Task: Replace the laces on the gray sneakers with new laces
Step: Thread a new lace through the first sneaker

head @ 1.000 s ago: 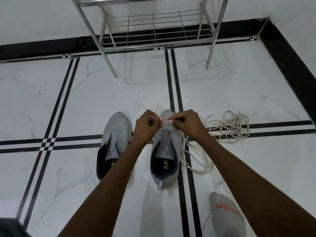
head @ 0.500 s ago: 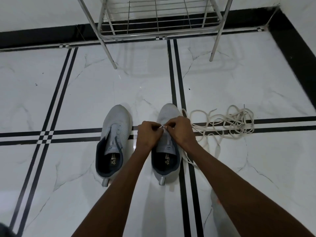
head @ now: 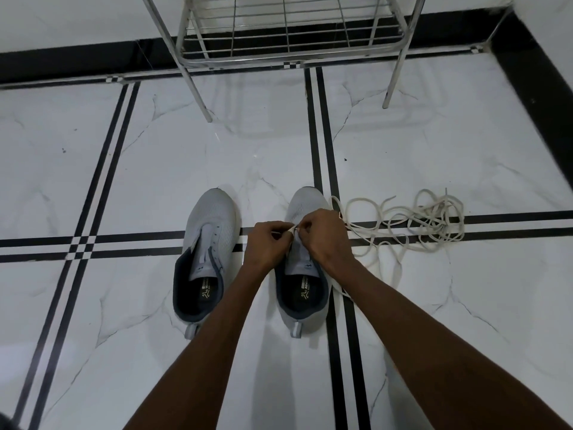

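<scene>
Gray sneakers [head: 207, 243], cream laces [head: 412, 225] alongside

You see two sneakers side by side on the floor [head: 124, 305] at the centre of the frame, toes toward the top. The left sneaker [head: 207, 252] lies apart from your hands. Your left hand [head: 268, 243] and right hand [head: 325, 240] meet over the right sneaker [head: 302, 293]. A lace pile [head: 428, 225] sprawls right of it. A rack [head: 288, 35] stands at the top edge.
</scene>
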The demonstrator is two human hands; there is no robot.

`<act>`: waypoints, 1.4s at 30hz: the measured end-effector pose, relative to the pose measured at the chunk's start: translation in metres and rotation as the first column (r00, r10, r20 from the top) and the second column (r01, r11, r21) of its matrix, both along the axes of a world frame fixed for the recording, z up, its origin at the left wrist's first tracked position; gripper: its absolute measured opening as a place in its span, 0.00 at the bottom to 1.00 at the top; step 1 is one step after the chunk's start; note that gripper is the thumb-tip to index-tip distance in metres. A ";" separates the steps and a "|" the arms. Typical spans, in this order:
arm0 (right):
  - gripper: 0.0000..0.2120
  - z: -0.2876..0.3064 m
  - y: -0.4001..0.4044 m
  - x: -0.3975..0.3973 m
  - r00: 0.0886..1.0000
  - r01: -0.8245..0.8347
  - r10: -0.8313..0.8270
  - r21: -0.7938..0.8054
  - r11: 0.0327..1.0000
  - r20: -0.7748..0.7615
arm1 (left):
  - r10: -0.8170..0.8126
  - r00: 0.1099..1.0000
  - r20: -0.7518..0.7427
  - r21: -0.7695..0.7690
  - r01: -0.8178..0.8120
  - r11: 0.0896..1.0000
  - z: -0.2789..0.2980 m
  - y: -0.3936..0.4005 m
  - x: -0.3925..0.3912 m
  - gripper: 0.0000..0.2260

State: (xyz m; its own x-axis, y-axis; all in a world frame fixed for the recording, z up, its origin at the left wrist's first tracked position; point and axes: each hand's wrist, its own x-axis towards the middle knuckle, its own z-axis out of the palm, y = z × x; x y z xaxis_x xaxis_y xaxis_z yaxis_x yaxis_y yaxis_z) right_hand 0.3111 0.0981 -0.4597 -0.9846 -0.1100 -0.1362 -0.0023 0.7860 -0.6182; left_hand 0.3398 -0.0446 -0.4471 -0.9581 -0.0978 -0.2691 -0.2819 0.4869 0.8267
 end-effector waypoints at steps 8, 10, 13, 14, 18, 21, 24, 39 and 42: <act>0.03 0.000 0.000 0.001 0.994 0.111 -0.110 -0.131 0.985 0.015 | -0.056 0.998 -0.013 -0.024 0.056 0.998 0.001 -0.004 -0.001 0.11; 0.06 0.004 0.000 0.003 0.979 0.203 -0.197 -0.165 0.965 0.053 | -0.048 0.999 -0.007 -0.011 0.048 0.999 0.000 -0.004 -0.001 0.10; 0.09 0.003 -0.001 0.005 0.967 0.256 -0.248 -0.243 0.936 0.062 | -0.022 1.000 0.002 0.029 0.022 0.999 0.000 -0.004 -0.001 0.08; 0.09 0.004 -0.002 0.007 0.970 0.244 -0.241 -0.263 0.933 0.046 | -0.007 1.000 0.004 0.063 0.007 0.998 -0.001 -0.005 -0.001 0.10; 0.05 0.003 -0.003 0.007 0.975 0.220 -0.219 -0.340 0.914 0.041 | 0.080 0.997 0.014 0.170 -0.081 0.982 -0.011 -0.009 -0.001 0.07; 0.04 0.006 -0.003 0.005 0.986 0.166 -0.152 -0.343 0.924 0.067 | 0.097 0.995 -0.012 0.139 -0.094 0.986 -0.014 -0.004 -0.002 0.07; 0.11 0.006 0.000 0.005 0.990 0.133 -0.118 -0.275 0.952 0.071 | 0.092 0.994 -0.063 0.114 -0.085 0.990 -0.013 0.001 -0.004 0.04; 0.16 -0.002 0.009 0.002 0.990 0.136 -0.126 -0.165 0.977 0.069 | 0.361 0.893 -0.269 -0.248 -0.426 0.870 0.003 -0.025 0.007 0.11; 0.15 -0.003 0.010 0.001 0.994 0.113 -0.110 -0.167 0.979 0.029 | 0.000 0.915 -0.404 -0.311 -0.137 0.941 -0.008 -0.006 0.009 0.16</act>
State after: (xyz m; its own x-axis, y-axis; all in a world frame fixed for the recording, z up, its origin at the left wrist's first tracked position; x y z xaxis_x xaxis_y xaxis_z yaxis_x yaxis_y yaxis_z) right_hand 0.3118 0.1084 -0.4628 -0.9893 -0.0223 -0.1441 0.0928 0.6657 -0.7404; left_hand 0.3490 -0.0509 -0.4555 -0.9654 -0.1829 0.1861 -0.0101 0.7389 0.6737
